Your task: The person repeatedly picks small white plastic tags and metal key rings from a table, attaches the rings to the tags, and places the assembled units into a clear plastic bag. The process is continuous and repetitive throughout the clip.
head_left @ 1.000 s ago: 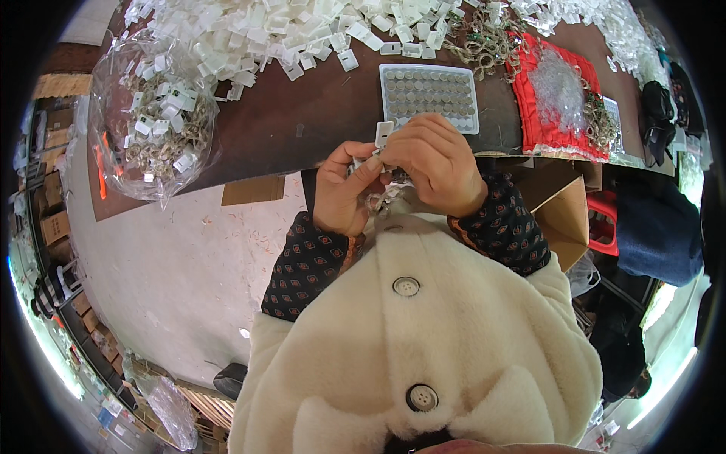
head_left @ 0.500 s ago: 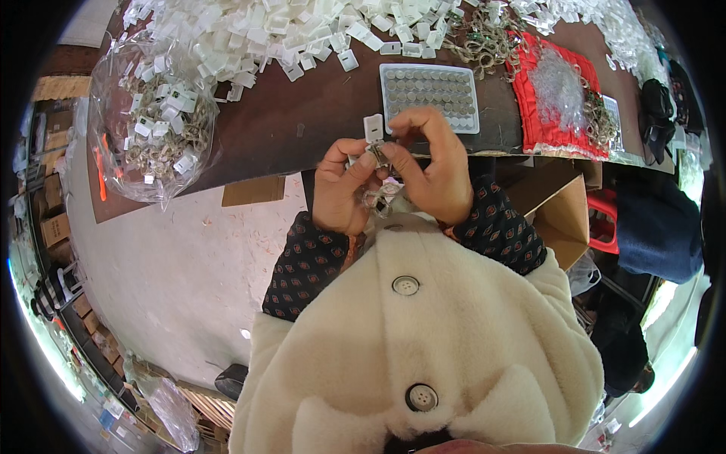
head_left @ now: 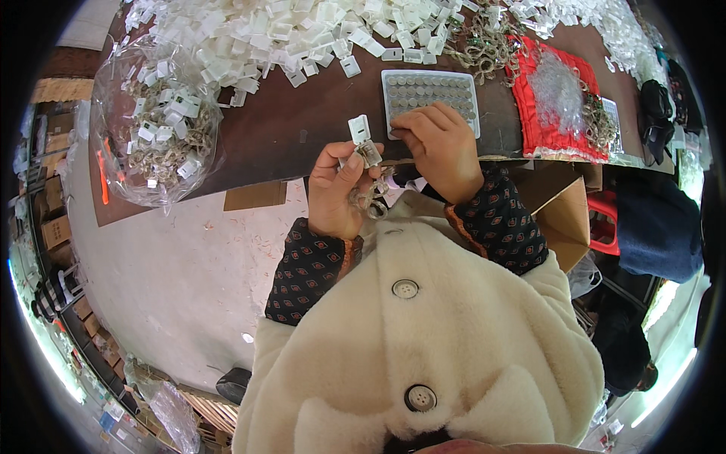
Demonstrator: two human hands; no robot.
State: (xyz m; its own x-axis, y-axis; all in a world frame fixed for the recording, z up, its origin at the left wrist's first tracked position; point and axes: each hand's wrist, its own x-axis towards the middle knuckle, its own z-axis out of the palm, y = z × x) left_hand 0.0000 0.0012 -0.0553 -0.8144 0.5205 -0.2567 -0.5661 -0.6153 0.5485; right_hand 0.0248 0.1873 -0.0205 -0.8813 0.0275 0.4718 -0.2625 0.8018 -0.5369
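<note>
Landmark: the tray (head_left: 466, 85), a shallow white tray of small round discs, lying on the brown surface (head_left: 302, 125).

Left hand (head_left: 338, 193): just below and left of the tray, off the near edge of the surface. Closed in a grasp. Thumb and fingers pinch a small metal clasp (head_left: 369, 153) with a white tag (head_left: 358, 129) standing upright above it. A short length of chain (head_left: 372, 198) hangs from the same grasp, below the clasp.

Right hand (head_left: 439, 147): directly below the tray, fingers curled, fingertips (head_left: 404, 125) on the near rim of the tray. Whether it pinches a disc I cannot tell. It is just beside the clasp, not touching it.

Rest of surface, all relative to the tray:
- Heap of white tags (head_left: 287, 30) above and to the left, spreading along the far side.
- Clear bag (head_left: 155, 121) far left, holding chains and white tags.
- Tangle of chains (head_left: 488, 45) just above the upper right corner.
- Red mat (head_left: 541, 125) to the right, with clear plastic on top.

The person wears a cream coat (head_left: 423, 356) with patterned dark cuffs.
</note>
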